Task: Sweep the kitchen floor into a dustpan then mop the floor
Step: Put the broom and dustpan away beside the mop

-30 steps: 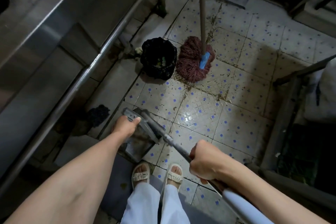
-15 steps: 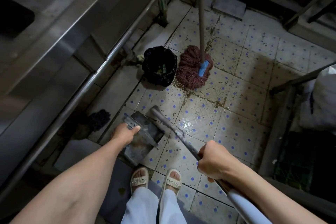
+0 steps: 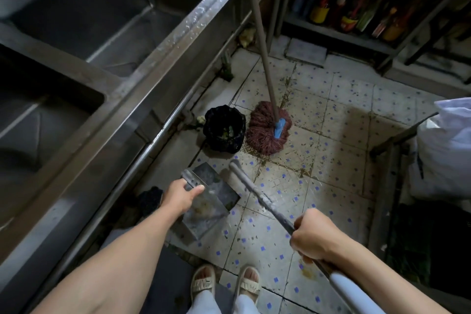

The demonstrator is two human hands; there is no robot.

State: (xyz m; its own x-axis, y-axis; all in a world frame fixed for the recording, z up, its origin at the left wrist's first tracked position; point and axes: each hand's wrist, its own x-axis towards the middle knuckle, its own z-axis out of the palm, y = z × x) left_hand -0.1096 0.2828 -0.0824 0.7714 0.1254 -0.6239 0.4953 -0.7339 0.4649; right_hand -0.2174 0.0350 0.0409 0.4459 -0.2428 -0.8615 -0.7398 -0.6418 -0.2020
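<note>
Your fingers (image 3: 197, 188) on the left hand (image 3: 178, 197) are curled round the grey handle of the dustpan (image 3: 207, 205), thumb laid along its top edge; those of your right hand (image 3: 314, 236) are wrapped in a full fist round the long handle (image 3: 257, 194) that runs down toward the floor beside the pan. This head view is the only one you have. You hold the pan tilted, its open mouth toward your feet and its back end toward the black-lined bin (image 3: 224, 129), probably so the brownish scraps lying inside it stay put on the way to being tipped out. The long handle's far end rests just beside the pan; whether a brush head sits there you cannot tell. The red mop (image 3: 267, 132) stands on the speckled tiled floor (image 3: 339, 166), touching the bin, its pole leaning up against the steel counter (image 3: 158, 64), parked within reach for the mopping, which by the dirt still on the tiles looks not yet begun.

Against half a second ago, your view has lifted: the sink basins and the shelf of bottles (image 3: 356, 7) now show. The pan sits a little nearer the bin, and both grips are unchanged.
</note>
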